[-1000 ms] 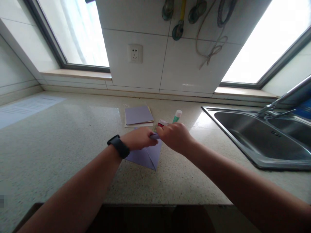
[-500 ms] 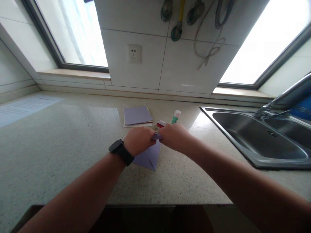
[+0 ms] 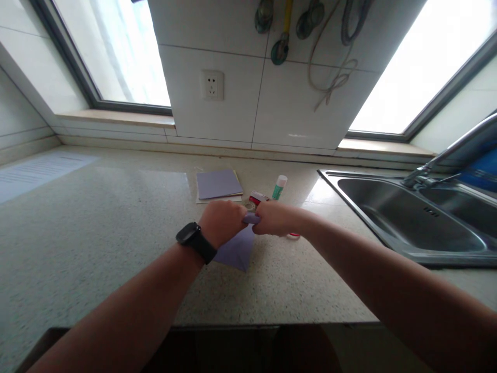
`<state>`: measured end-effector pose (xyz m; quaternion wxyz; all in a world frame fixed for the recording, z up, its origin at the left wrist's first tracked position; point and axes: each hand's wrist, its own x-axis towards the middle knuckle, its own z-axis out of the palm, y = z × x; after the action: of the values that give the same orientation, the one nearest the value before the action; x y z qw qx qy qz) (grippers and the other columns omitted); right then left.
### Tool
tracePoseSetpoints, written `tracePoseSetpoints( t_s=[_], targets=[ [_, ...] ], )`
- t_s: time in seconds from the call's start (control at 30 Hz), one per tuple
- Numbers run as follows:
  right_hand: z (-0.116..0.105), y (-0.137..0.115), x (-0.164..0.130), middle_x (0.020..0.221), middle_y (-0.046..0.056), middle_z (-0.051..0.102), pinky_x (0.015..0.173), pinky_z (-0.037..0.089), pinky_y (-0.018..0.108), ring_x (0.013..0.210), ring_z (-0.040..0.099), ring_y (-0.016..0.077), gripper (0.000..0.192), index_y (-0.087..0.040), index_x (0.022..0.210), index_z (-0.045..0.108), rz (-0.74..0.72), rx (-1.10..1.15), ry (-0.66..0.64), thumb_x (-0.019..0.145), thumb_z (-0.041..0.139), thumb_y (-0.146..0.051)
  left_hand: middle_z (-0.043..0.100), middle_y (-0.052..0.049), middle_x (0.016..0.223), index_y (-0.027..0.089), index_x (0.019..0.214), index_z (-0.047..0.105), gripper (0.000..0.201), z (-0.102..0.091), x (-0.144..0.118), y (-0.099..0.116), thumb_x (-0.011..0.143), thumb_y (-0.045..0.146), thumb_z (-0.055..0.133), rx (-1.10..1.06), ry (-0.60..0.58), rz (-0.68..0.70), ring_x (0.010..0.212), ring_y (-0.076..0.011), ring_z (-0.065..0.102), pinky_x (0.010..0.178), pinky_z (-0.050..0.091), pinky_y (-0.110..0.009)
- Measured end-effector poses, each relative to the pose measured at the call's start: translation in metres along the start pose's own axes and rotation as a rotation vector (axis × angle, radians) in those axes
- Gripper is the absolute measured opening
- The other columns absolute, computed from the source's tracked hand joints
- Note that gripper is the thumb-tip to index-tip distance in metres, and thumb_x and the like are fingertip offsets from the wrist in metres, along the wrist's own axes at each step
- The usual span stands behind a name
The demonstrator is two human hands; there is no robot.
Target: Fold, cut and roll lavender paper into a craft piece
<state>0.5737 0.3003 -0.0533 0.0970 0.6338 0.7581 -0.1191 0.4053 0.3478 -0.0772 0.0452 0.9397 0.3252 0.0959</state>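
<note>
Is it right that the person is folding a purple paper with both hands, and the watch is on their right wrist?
Not quite. The head view shows the black watch on the left wrist, not the right. The rest holds: the left hand and right hand both grip the purple paper on the counter.

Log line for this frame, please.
left hand: pinching purple paper | right hand: pinching same paper | behind: paper stack, glue stick
</note>
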Motion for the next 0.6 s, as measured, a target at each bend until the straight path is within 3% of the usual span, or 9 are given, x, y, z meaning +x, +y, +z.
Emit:
tracePoseSetpoints(
  t_s=[0.1, 0.13, 0.2, 0.3, 0.43, 0.5, 0.6],
  targets=[
    [-0.003, 0.011, 0.002, 0.065, 0.007, 0.068, 0.048, 0.043, 0.025, 0.048, 0.055, 0.012, 0.027, -0.014, 0.077, 0.069, 0.026, 0.255, -0.226, 0.091, 0.057, -0.035, 0.073, -0.014, 0.081, 0.016, 0.085, 0.072, 0.029, -0.002, -0.002, 0.007, 0.095, 0.033, 0.051, 0.042, 0.039, 0.027, 0.08, -0.0296, 0.069, 0.067, 0.044, -0.036],
    [-0.004, 0.013, 0.001, 0.064, 0.007, 0.067, 0.048, 0.043, 0.026, 0.049, 0.055, 0.0121, 0.027, -0.014, 0.078, 0.069, 0.032, 0.278, -0.238, 0.091, 0.057, -0.035, 0.073, -0.013, 0.081, 0.016, 0.085, 0.072, 0.028, -0.002, -0.002, 0.008, 0.095, 0.033, 0.052, 0.045, 0.04, 0.035, 0.08, -0.0295, 0.069, 0.067, 0.044, -0.036],
    [-0.004, 0.01, -0.001, 0.065, 0.008, 0.067, 0.051, 0.043, 0.027, 0.053, 0.057, 0.0144, 0.022, -0.014, 0.076, 0.069, 0.028, 0.163, -0.123, 0.088, 0.062, -0.032, 0.072, -0.013, 0.08, 0.016, 0.084, 0.073, 0.027, -0.001, -0.002, 0.007, 0.093, 0.032, 0.053, 0.035, 0.027, 0.038, 0.079, -0.0287, 0.069, 0.066, 0.045, -0.035],
    [-0.001, -0.003, -0.008, 0.079, 0.015, 0.07, 0.062, 0.042, 0.032, 0.07, 0.064, 0.0221, 0.012, -0.013, 0.084, 0.071, 0.034, -0.071, 0.153, 0.087, 0.061, -0.02, 0.072, -0.012, 0.079, 0.016, 0.079, 0.072, 0.023, 0.002, -0.001, 0.001, 0.088, 0.029, 0.055, -0.018, -0.025, 0.029, 0.074, -0.0246, 0.067, 0.063, 0.043, -0.032],
    [0.004, -0.015, -0.017, 0.084, 0.016, 0.071, 0.067, 0.038, 0.034, 0.077, 0.064, 0.0237, 0.025, -0.013, 0.095, 0.069, -0.028, -0.26, 0.409, 0.097, 0.045, -0.011, 0.066, -0.002, 0.061, 0.018, 0.068, 0.068, 0.026, 0.0, 0.001, -0.012, 0.086, 0.031, 0.056, -0.137, -0.179, 0.086, 0.054, -0.0145, 0.058, 0.053, 0.039, -0.026],
    [0.005, -0.013, -0.017, 0.085, 0.016, 0.072, 0.067, 0.037, 0.034, 0.076, 0.063, 0.023, 0.028, -0.013, 0.094, 0.069, -0.083, -0.301, 0.445, 0.098, 0.042, -0.011, 0.063, 0.0, 0.056, 0.018, 0.066, 0.067, 0.031, -0.002, 0.001, -0.015, 0.089, 0.035, 0.054, -0.168, -0.223, 0.104, 0.047, -0.0119, 0.054, 0.05, 0.037, -0.025],
    [0.004, -0.006, -0.012, 0.084, 0.015, 0.071, 0.064, 0.038, 0.032, 0.072, 0.063, 0.0213, 0.021, -0.013, 0.091, 0.07, -0.028, -0.224, 0.378, 0.095, 0.05, -0.016, 0.066, -0.003, 0.062, 0.017, 0.071, 0.068, 0.031, -0.004, 0.001, -0.015, 0.091, 0.035, 0.052, -0.122, -0.153, 0.088, 0.053, -0.0144, 0.058, 0.052, 0.036, -0.026]
  ],
)
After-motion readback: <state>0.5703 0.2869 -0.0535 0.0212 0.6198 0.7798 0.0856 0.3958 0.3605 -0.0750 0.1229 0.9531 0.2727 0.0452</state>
